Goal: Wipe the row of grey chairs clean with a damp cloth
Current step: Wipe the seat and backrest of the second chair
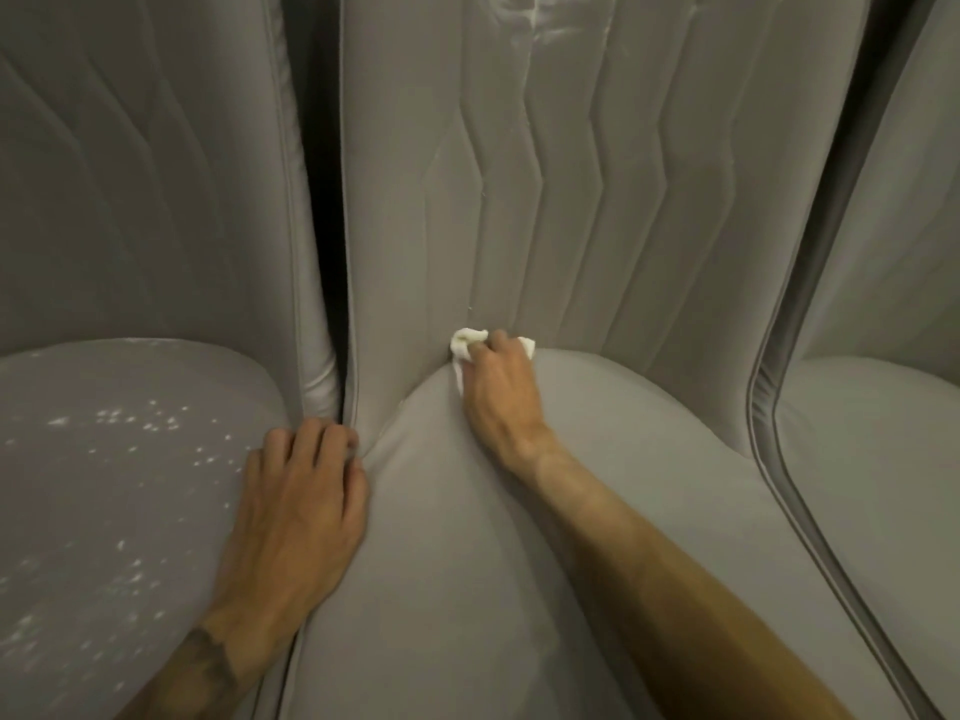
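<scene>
Chairs in grey fill the view side by side: the middle chair [467, 563] loses the top of its quilted backrest to the frame beside a whitish smear [514, 13], while the left chair [104, 485], flecked with white specks [150, 418], and the right chair [883, 459] run off the edges. The gap [324, 252] between left and middle is too dark to see into. The left hand [298, 506] lies on the near seam with its fingertips bent into that gap, grip impossible to tell, and the right hand [501, 392] bunches a small white cloth [467, 341], mostly hidden under its fingers, in the far crease where the middle seat meets the backrest.
</scene>
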Tool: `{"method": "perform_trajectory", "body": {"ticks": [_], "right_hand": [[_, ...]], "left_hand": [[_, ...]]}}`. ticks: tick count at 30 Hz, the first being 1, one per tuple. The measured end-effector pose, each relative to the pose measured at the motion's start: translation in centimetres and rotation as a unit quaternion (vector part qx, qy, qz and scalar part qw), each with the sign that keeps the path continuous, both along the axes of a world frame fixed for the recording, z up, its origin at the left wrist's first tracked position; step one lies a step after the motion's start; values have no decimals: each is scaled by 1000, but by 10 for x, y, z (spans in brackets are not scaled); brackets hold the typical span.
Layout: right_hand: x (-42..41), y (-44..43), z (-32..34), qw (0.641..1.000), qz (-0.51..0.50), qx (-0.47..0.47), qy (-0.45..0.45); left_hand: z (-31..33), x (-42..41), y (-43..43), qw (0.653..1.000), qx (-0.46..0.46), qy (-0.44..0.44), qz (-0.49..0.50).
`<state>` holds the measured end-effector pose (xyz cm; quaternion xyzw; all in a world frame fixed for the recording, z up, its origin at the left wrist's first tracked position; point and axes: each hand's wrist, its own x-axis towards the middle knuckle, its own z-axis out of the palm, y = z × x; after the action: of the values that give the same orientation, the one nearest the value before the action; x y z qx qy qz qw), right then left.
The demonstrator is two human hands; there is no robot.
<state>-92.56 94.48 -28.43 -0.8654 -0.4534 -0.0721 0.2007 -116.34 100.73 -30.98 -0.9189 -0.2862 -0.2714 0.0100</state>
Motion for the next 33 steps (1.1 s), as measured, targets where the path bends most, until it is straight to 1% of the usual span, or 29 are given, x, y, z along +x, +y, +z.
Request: {"method": "perform_trajectory", "body": {"ticks": [2,3,5,6,7,10,12,13,15,17,18,20,22,24,25,26,27,29,30,31,33], "right_hand": [[17,-16,2,1000,17,-24,-9],[30,-28,3,1000,1,-27,-5],[49,-44,4,997,-78,-17,3],[45,-41,3,994,-109,-9,11],[31,-27,3,994,-110,-3,14],[-29,12,-5,999,-24,12,27],[-32,4,-2,999,35,29,22],[-19,-8,1,999,36,20,19],[12,-28,3,1000,-18,-17,2],[31,-33,3,997,-80,-1,9],[21,-26,6,996,-87,8,28],[-21,-2,5,996,-42,21,75],[-58,6,-7,996,13,24,86],[-57,-6,-3,995,76,21,59],[-47,-12,0,992,99,30,78],[-34,-14,3,992,90,27,88],[-23,-13,6,994,60,23,87],[-27,-7,9,996,23,32,75],[-43,-4,8,995,30,49,84],[-63,-6,5,993,53,45,100],[-95,-21,-1,983,134,49,111]], "left_hand": [[-1,-1,0,1000,2,3,-2],[-1,0,0,1000,4,4,0],[1,1,-2,1000,7,8,5],[1,1,-3,1000,9,12,10],[2,1,-4,1000,11,14,14],[2,0,-3,1000,16,18,19],[1,-1,-3,999,21,22,19],[1,-2,-3,999,23,23,18],[3,-1,-4,999,21,22,16],[4,1,-7,1000,10,24,14],[5,1,-7,1000,6,25,16],[6,1,-6,1000,-1,24,19],[6,2,-4,1000,-2,20,20],[6,2,-5,1000,-1,18,20],[7,1,-5,1000,1,18,18],[7,2,-6,1000,2,18,17],[8,3,-7,1000,1,19,17],[8,4,-7,1000,-3,20,21],[8,4,-7,1000,-2,21,22],[8,3,-7,1000,1,21,23],[7,2,-5,999,7,22,27]]}}
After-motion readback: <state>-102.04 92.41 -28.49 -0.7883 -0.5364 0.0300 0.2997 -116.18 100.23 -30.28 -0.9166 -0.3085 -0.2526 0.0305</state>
